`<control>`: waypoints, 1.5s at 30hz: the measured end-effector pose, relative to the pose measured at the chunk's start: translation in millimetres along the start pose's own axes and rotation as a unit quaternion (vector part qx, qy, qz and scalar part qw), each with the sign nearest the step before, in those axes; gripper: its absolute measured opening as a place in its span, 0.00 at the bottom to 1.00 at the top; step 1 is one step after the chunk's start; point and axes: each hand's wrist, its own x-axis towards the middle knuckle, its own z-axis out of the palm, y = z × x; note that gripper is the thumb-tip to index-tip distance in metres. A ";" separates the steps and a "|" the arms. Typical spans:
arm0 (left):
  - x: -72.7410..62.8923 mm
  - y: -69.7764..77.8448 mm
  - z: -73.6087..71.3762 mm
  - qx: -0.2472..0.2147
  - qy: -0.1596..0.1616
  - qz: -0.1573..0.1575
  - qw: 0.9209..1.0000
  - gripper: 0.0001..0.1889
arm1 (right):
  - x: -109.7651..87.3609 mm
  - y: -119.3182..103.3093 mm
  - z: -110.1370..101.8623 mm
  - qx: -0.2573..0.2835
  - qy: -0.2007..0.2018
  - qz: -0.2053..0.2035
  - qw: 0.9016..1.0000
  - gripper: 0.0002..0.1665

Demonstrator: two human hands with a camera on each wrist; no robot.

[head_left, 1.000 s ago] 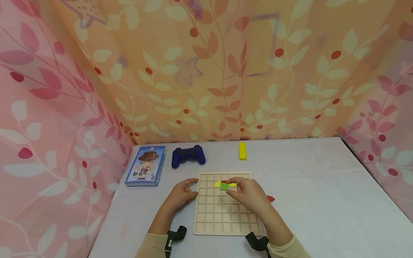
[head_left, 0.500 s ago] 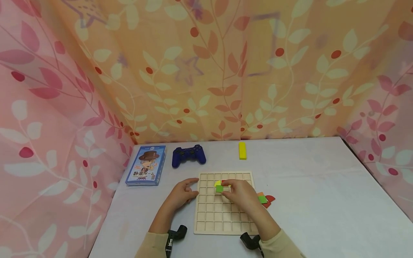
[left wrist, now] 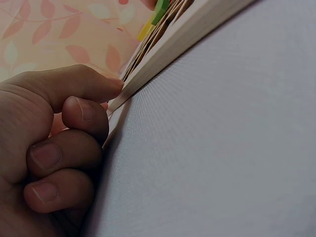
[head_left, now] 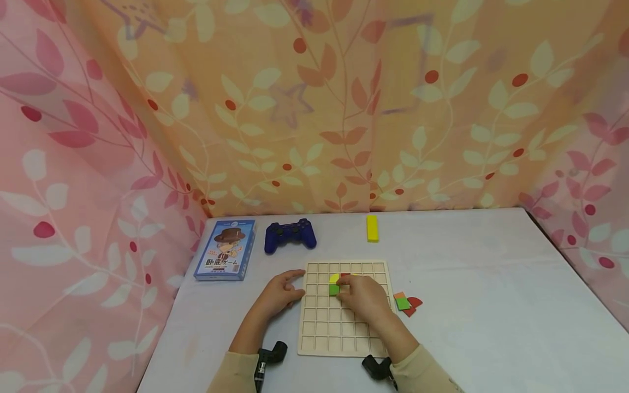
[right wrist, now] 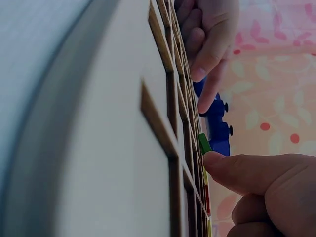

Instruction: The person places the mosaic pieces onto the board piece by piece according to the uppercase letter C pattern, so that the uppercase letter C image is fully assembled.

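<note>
- Right hand (head_left: 366,299) pinched green tile (head_left: 334,290) from its right;
- yellow tile (head_left: 334,278) lay just past, toward far edge of the board (head_left: 321,329);
- left hand (head_left: 276,295) touched the left edge.

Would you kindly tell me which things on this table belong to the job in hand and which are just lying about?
Part of the job:
grid board
green tile, held at the board
yellow tile and red tile on the board
loose tiles beside it, probably

Apparently just lying about:
blue box
game controller
yellow block
</note>
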 end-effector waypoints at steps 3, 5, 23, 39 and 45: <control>0.7 0.4 0.5 0.001 0.001 -0.002 1.000 0.31 | 0.3 0.9 1.8 -0.007 0.002 0.000 1.000 0.14; 0.6 0.5 0.5 0.002 0.000 0.000 1.000 0.31 | 0.3 1.3 2.6 -0.009 0.003 -0.001 1.000 0.14; -0.7 -0.1 1.4 -0.005 0.000 0.004 1.000 0.31 | -4.5 -2.7 -13.5 0.039 0.005 0.024 0.999 0.16; -1.3 -0.6 0.4 0.006 0.003 0.003 1.000 0.30 | -17.7 -4.5 -68.9 0.073 0.010 0.009 0.997 0.20; -1.0 -1.3 0.3 0.003 0.001 0.003 1.000 0.31 | -22.7 1.2 -83.2 0.121 0.003 0.019 0.992 0.20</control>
